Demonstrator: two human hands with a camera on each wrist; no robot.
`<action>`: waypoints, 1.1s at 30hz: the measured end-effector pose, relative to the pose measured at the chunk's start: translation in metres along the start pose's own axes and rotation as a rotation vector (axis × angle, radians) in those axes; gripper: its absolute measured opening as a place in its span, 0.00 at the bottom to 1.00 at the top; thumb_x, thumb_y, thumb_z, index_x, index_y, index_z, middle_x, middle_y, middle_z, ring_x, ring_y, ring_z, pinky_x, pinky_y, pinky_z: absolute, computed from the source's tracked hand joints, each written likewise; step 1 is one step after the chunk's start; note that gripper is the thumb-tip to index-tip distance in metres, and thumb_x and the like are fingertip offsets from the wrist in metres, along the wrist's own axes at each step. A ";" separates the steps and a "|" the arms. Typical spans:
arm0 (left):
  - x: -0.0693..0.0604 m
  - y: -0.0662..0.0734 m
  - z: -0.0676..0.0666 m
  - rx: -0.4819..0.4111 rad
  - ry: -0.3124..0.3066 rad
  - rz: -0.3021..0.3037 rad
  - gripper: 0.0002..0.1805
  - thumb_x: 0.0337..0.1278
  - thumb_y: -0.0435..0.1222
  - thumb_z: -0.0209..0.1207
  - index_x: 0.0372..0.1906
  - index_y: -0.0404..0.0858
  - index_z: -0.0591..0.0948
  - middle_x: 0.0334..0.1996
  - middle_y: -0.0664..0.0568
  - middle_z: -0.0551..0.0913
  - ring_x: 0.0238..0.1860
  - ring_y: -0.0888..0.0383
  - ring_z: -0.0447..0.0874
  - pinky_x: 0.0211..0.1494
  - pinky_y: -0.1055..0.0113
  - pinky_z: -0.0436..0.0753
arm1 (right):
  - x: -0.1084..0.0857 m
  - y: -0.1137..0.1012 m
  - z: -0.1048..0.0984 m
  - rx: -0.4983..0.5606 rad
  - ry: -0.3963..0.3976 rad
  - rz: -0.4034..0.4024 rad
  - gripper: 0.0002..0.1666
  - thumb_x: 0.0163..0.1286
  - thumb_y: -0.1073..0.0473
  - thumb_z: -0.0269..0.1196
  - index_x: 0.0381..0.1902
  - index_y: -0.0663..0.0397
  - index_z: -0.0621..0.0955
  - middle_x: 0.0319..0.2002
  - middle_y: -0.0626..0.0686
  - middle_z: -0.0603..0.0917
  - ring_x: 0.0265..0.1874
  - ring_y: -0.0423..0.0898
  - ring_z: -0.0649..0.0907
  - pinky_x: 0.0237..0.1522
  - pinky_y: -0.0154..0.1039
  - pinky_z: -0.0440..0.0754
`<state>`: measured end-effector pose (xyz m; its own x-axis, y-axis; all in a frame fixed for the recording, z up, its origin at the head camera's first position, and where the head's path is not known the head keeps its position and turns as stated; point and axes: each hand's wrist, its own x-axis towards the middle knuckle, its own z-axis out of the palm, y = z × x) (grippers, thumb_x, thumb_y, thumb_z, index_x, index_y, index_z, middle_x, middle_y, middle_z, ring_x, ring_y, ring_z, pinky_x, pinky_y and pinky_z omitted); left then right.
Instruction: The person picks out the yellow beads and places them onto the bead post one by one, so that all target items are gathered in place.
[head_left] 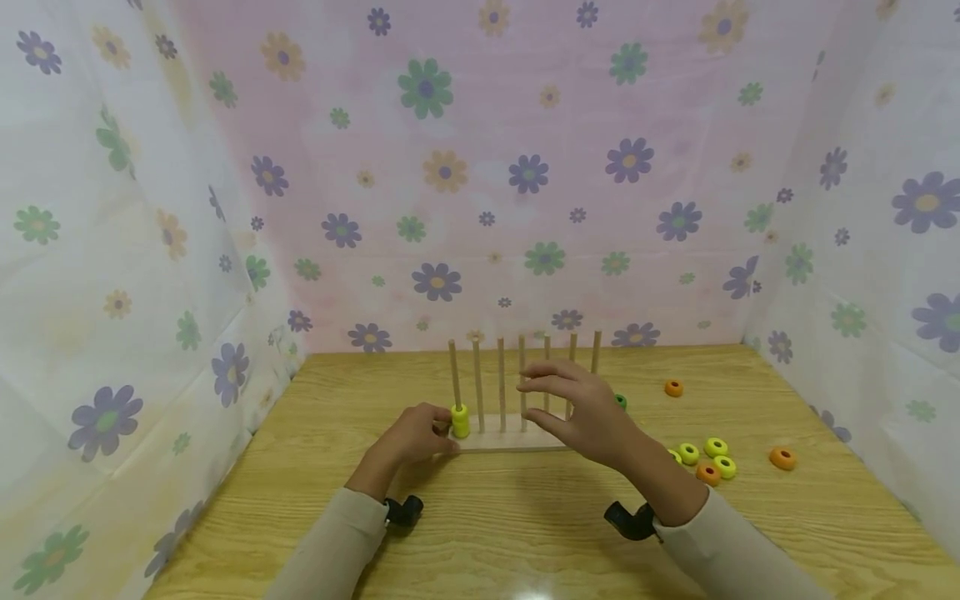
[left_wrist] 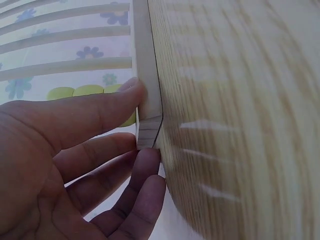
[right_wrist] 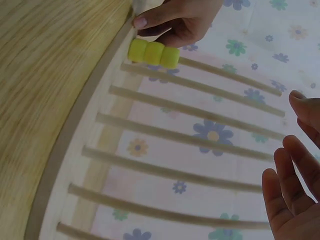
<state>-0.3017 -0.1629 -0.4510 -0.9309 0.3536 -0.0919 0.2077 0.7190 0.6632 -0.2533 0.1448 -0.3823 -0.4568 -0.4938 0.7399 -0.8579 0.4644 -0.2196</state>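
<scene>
A wooden peg rack [head_left: 502, 440] stands on the table, with a row of upright pegs along its base. Three yellow rings [right_wrist: 153, 53] are stacked at the bottom of the leftmost peg. At that same end, my left hand [head_left: 408, 437] holds the base; in the left wrist view its thumb [left_wrist: 112, 105] lies on the base and the fingers curl at the end. My right hand [head_left: 581, 408] is raised in front of the right-hand pegs, fingers apart and nothing between them. It partly hides those pegs and the base behind it.
Right of the rack lie several loose yellow rings [head_left: 688, 454], with an orange ring [head_left: 708, 474] among them. Another orange ring [head_left: 783, 458] lies farther right and one more behind. A green ring [head_left: 621, 402] is partly hidden by my right hand. Flowered cloth [head_left: 465, 208] encloses the table [head_left: 480, 525].
</scene>
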 end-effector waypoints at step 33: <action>-0.002 -0.001 0.001 -0.003 0.018 0.011 0.21 0.57 0.38 0.76 0.55 0.43 0.87 0.57 0.43 0.86 0.54 0.45 0.86 0.53 0.49 0.86 | -0.059 0.053 -0.050 -0.085 0.064 0.151 0.26 0.54 0.65 0.81 0.52 0.43 0.89 0.55 0.49 0.87 0.49 0.41 0.86 0.42 0.26 0.83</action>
<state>-0.3002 -0.1639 -0.4524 -0.9338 0.3505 -0.0716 0.2165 0.7132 0.6666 -0.2598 0.2350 -0.4054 -0.5610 -0.3674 0.7418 -0.7563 0.5918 -0.2789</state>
